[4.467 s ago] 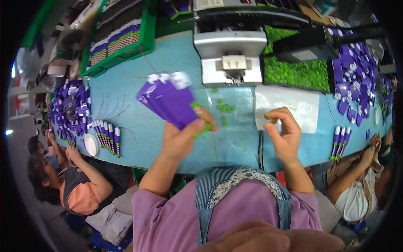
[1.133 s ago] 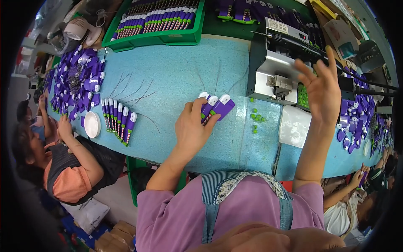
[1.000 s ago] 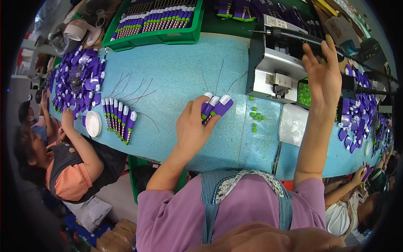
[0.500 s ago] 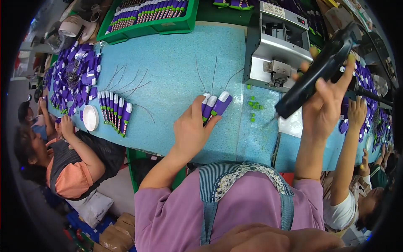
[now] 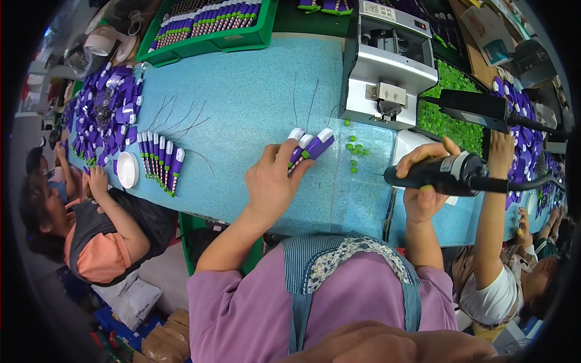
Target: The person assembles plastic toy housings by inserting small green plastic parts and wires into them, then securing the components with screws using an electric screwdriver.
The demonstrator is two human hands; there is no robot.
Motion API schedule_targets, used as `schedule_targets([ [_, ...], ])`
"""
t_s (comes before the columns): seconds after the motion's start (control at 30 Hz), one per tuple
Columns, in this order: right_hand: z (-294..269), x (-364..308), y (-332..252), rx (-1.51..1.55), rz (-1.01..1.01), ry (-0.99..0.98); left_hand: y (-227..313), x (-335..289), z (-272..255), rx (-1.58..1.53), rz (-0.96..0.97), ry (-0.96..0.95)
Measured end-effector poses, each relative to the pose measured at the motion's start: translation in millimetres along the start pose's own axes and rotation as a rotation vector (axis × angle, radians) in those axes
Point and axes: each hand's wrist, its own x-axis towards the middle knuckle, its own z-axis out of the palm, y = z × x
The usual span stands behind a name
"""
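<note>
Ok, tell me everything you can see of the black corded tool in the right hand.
The black corded tool has a thick, roughly cylindrical body, plastic-looking, with a pale label and a narrower front end; any bit there is hard to make out. It lies crosswise in the right hand, fingers wrapped around it, front end toward the person's left. A black cord leaves its other end. It is held over the blue worktop.

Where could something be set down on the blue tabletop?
Mainly between the green crate and left hand; also a strip between the loose green beads and the apron. Crowded: the left end, heaped with purple pieces, and around the black tool in the right hand.
</note>
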Motion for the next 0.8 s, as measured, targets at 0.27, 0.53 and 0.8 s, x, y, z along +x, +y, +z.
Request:
schedule_targets([
  [0.27,-4,-7,0,-0.014,0.049,-0.058,5,-10,1,-0.067,-0.074,-0.067],
  [0.53,-4,-8,5,-0.005,0.015,-0.053,5,-7,0,-0.017,0.014,-0.057],
  [0.8,-2,-7,9,0.028,0.030,-0.054,6,8,-6,0.129,0.039,-0.228],
])
